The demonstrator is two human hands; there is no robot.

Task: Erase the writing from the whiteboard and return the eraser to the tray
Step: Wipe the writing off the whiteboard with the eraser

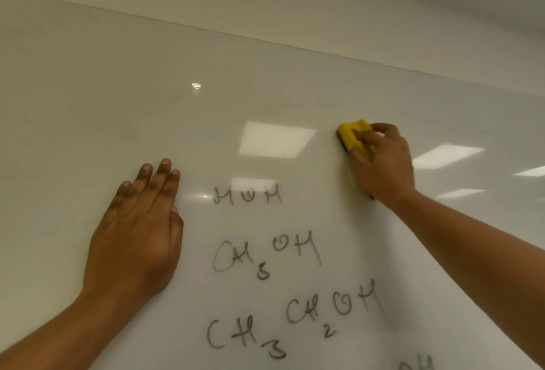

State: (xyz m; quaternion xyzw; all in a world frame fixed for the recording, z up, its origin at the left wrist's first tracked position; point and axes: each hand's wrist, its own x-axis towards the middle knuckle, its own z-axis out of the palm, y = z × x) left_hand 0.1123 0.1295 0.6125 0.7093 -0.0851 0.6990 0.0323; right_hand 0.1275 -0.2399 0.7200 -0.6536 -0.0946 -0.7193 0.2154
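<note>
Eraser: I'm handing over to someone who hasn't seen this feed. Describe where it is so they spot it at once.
Start at the whiteboard that fills the view, then go to the right hand, above and right of the handwritten formulas. The eraser is the block gripped in that hand and pressed against the board. It is the only bright yellow thing here.

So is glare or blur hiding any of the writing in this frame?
Head view: ceiling-light reflections glare on the whiteboard, one washing over the top line of writing, which reads faint; lower lines are legible; wide-angle tilt skews the board's top edge.
</note>
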